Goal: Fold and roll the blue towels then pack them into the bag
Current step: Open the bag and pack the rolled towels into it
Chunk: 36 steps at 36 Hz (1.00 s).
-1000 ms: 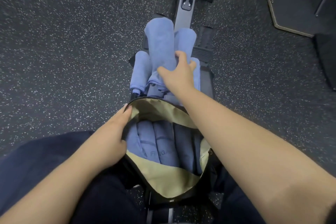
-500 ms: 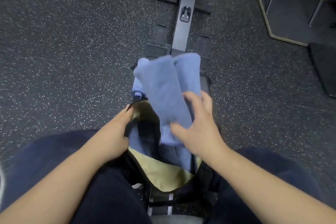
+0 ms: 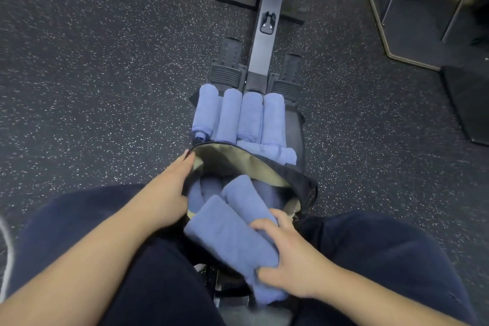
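Between the person's knees, the bag (image 3: 267, 167) stands open, a dark fabric shell with a smooth tan lining, its mouth a wide oval. The left hand (image 3: 169, 193) holds the left side of the rim, fingers lying along the edge and reaching over it, thumb hidden. The right hand (image 3: 288, 259) grips two rolled towels (image 3: 232, 233) together at their near ends, thumb below and fingers curled over the top, a full clasp around both. These rolls are soft, nubby blue terry, thick cylinders lying slantwise with their far ends inside the bag's mouth and their near ends sticking out over the near rim. Deeper in the bag, more blue rolls (image 3: 209, 188) are packed side by side in shadow. Beyond the far rim, on the dark seat of a rowing machine (image 3: 267, 42), four rolled towels (image 3: 238, 116) lie parallel and touching, with another roll (image 3: 280, 152) lying crosswise just beside the bag. The floor (image 3: 105, 87) is black speckled rubber.
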### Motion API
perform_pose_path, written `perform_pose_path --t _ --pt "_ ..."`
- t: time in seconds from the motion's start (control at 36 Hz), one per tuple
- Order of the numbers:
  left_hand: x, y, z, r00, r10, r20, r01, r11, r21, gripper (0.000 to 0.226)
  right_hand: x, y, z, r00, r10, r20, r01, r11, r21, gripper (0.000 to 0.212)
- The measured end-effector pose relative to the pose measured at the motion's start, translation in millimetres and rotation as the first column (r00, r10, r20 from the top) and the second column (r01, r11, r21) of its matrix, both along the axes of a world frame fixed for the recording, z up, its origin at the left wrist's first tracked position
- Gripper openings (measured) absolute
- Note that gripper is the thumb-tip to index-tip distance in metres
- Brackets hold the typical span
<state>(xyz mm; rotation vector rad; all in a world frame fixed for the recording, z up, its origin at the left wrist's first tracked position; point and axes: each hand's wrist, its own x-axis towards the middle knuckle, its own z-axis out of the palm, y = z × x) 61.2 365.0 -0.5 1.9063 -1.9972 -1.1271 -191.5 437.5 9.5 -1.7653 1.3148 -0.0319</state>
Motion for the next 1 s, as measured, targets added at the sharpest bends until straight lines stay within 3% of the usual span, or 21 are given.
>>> perform_pose_path --t 0.17,0.36,0.47,0.67,0.89,1.0 --pt "0.8 0.7 3.9 0.998 -0.06 -0.002 0.06 0.998 0.028 0.093 -1.4 -26.0 -10.4 0.966 -0.259 -0.019 0.26 0.963 0.069 0.054" --pt "-6.3 5.8 15.4 0.99 -0.143 0.004 0.142 0.988 0.056 0.092 22.2 -43.8 -28.5 0.833 -0.494 -0.249 0.482 0.869 -0.112 0.052" --pt "-7.6 14.2 18.3 0.985 -0.172 -0.012 0.172 0.981 0.088 0.094 50.6 -47.4 -39.5 0.786 -0.498 -0.366 0.446 0.867 -0.224 0.057" --pt "-8.8 15.2 26.7 0.996 -0.071 -0.057 0.075 0.995 0.073 0.092 81.6 -29.0 -66.0 0.82 -0.341 -0.46 0.291 0.94 -0.18 0.058" --pt "-8.4 13.5 29.4 0.995 -0.052 -0.083 0.059 0.994 0.09 0.092 80.0 -29.6 -71.7 0.921 -0.231 -0.312 0.205 0.972 -0.116 0.062" --pt "-7.5 13.0 29.5 0.996 -0.052 -0.078 0.058 0.995 0.085 0.094 79.8 -32.3 -83.2 0.946 -0.201 -0.253 0.19 0.979 -0.069 0.095"
